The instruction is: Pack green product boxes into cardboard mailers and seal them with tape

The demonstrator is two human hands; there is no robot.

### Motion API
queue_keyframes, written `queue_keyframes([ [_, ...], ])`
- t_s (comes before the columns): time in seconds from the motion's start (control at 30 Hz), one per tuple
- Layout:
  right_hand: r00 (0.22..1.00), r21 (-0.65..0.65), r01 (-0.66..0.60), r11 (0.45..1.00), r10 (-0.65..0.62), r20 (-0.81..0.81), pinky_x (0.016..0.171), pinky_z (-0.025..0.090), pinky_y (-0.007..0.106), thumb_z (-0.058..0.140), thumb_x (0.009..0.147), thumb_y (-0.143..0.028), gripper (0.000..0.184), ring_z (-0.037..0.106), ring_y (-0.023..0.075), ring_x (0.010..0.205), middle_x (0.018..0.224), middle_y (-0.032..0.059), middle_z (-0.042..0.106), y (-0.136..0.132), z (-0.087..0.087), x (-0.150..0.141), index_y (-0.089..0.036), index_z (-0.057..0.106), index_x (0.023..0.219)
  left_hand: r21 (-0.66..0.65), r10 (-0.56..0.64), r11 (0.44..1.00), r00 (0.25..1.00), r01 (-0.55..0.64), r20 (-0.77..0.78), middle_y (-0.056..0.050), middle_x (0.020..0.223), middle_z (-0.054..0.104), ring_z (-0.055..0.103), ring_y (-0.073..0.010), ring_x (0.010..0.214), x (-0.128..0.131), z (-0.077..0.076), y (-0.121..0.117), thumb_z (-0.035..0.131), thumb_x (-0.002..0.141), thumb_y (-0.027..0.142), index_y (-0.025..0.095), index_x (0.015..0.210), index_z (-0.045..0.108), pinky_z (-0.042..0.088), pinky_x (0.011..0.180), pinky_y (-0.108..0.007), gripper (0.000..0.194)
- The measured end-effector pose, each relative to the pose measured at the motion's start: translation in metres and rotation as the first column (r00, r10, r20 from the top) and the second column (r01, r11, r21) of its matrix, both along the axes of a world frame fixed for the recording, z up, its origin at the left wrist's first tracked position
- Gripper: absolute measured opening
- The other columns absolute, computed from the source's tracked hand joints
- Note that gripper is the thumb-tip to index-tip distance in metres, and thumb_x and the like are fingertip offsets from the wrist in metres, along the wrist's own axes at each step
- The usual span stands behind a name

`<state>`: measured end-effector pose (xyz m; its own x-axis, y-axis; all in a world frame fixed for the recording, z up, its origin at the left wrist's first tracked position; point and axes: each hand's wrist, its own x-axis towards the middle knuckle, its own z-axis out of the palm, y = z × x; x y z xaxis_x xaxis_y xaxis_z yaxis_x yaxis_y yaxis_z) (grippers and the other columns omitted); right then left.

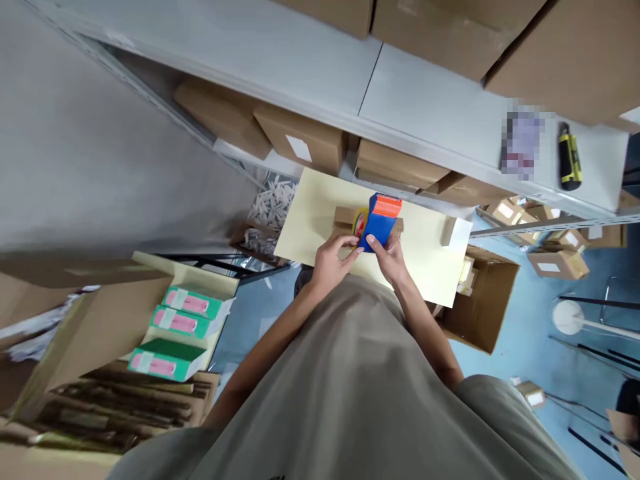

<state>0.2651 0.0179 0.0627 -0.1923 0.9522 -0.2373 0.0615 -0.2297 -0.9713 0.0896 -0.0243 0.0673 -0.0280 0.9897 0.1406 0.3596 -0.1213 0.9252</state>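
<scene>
A slim blue box [379, 228] with an orange end is held upright and a little tilted over the pale work table. My right hand [391, 259] is closed around its lower right side, thumb on the front face. At the lower left corner, my left hand [334, 261] has thumb and forefinger closed on the box's edge. Just behind the box shows a round yellow and red item [359, 223], partly hidden, probably a tape roll. A small brown carton [344, 215] lies behind these on the table.
The pale table top [427, 267] bears a small block-like box [449, 231] at its right. Above the table runs a grey shelf [425, 113] with a yellow-black cutter [569, 159]. An open carton [483, 300] stands right; green-pink boxes [183, 323] sit left.
</scene>
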Motion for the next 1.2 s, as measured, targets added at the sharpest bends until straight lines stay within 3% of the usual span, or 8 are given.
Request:
queue_keyframes([
  [0.2, 0.983, -0.017, -0.166, 0.986, 0.167, 0.077, 0.099, 0.066, 0.050, 0.064, 0.090, -0.098, 0.084, 0.074, 0.0297, 0.105, 0.115, 0.0096, 0.077, -0.011, -0.009, -0.007, -0.026, 0.065, 0.133, -0.142, -0.009, 0.990, 0.999, 0.002, -0.053, -0.008, 0.108, 0.079, 0.074, -0.0226, 0.098, -0.018, -0.008, -0.018, 0.071, 0.105, 0.042, 0.025, 0.108, 0.077, 0.062, 0.088, -0.036, 0.018],
  [0.37, 0.931, -0.092, -0.352, 0.931, 0.359, 0.063, 0.092, 0.066, 0.047, 0.073, 0.090, -0.091, 0.080, 0.075, 0.0295, 0.104, 0.117, 0.0115, 0.077, -0.013, -0.003, 0.013, -0.025, 0.060, 0.134, -0.238, 0.138, 0.966, 0.979, -0.099, 0.153, -0.012, 0.132, 0.077, 0.075, -0.0219, 0.105, -0.043, -0.001, 0.002, 0.079, 0.098, 0.056, 0.023, 0.136, 0.075, 0.061, 0.086, -0.032, 0.050],
  [0.47, 0.884, -0.090, -0.436, 0.895, 0.445, 0.143, 0.091, 0.066, 0.047, 0.075, 0.091, -0.086, 0.075, 0.075, 0.0301, 0.104, 0.117, 0.0124, 0.077, -0.013, 0.002, 0.027, -0.024, 0.061, 0.132, -0.316, 0.077, 0.949, 0.955, 0.018, 0.286, -0.013, 0.127, 0.080, 0.077, -0.0252, 0.110, -0.056, 0.009, 0.019, 0.082, 0.093, 0.062, 0.021, 0.132, 0.079, 0.061, 0.089, -0.032, 0.057],
  [0.57, 0.843, -0.043, -0.485, 0.873, 0.481, 0.242, 0.089, 0.064, 0.047, 0.074, 0.094, -0.082, 0.070, 0.073, 0.0297, 0.100, 0.118, 0.0124, 0.076, -0.011, 0.007, 0.038, -0.022, 0.063, 0.130, -0.323, -0.041, 0.935, 0.947, 0.149, 0.320, -0.011, 0.120, 0.082, 0.078, -0.0269, 0.109, -0.061, 0.024, 0.027, 0.088, 0.089, 0.060, 0.020, 0.123, 0.084, 0.062, 0.091, -0.034, 0.053],
  [0.67, 0.804, -0.029, -0.523, 0.852, 0.505, 0.315, 0.087, 0.063, 0.047, 0.074, 0.095, -0.079, 0.069, 0.072, 0.0298, 0.097, 0.118, 0.0113, 0.077, -0.011, 0.013, 0.044, -0.023, 0.062, 0.134, -0.302, -0.095, 0.933, 0.944, 0.194, 0.316, -0.009, 0.110, 0.082, 0.079, -0.0270, 0.103, -0.061, 0.040, 0.025, 0.095, 0.083, 0.057, 0.022, 0.115, 0.086, 0.065, 0.090, -0.036, 0.048],
  [0.8, 0.760, -0.037, -0.547, 0.837, 0.514, 0.399, 0.083, 0.063, 0.048, 0.075, 0.096, -0.076, 0.066, 0.072, 0.0313, 0.092, 0.110, 0.0094, 0.078, -0.012, 0.020, 0.050, -0.025, 0.062, 0.137, -0.315, -0.085, 0.928, 0.935, 0.200, 0.344, -0.009, 0.107, 0.081, 0.079, -0.0276, 0.103, -0.060, 0.051, 0.022, 0.091, 0.088, 0.058, 0.022, 0.108, 0.086, 0.066, 0.089, -0.037, 0.042],
  [1.0, 0.666, -0.074, -0.612, 0.788, 0.563, 0.490, 0.074, 0.059, 0.045, 0.072, 0.099, -0.066, 0.057, 0.065, 0.0276, 0.074, 0.094, 0.0058, 0.074, -0.005, 0.031, 0.054, -0.026, 0.062, 0.138, -0.355, -0.026, 0.918, 0.922, 0.174, 0.386, -0.006, 0.092, 0.078, 0.074, -0.0240, 0.089, -0.058, 0.043, 0.028, 0.098, 0.080, 0.056, 0.021, 0.096, 0.084, 0.063, 0.081, -0.033, 0.041],
  [1.2, 0.623, -0.059, -0.646, 0.761, 0.570, 0.535, 0.070, 0.055, 0.042, 0.070, 0.098, -0.065, 0.059, 0.065, 0.0254, 0.072, 0.099, 0.0080, 0.076, 0.006, 0.034, 0.052, -0.021, 0.064, 0.137, -0.359, 0.015, 0.924, 0.926, 0.131, 0.376, -0.006, 0.088, 0.077, 0.072, -0.0211, 0.083, -0.052, 0.021, 0.026, 0.093, 0.082, 0.063, 0.020, 0.089, 0.082, 0.061, 0.078, -0.031, 0.045],
])
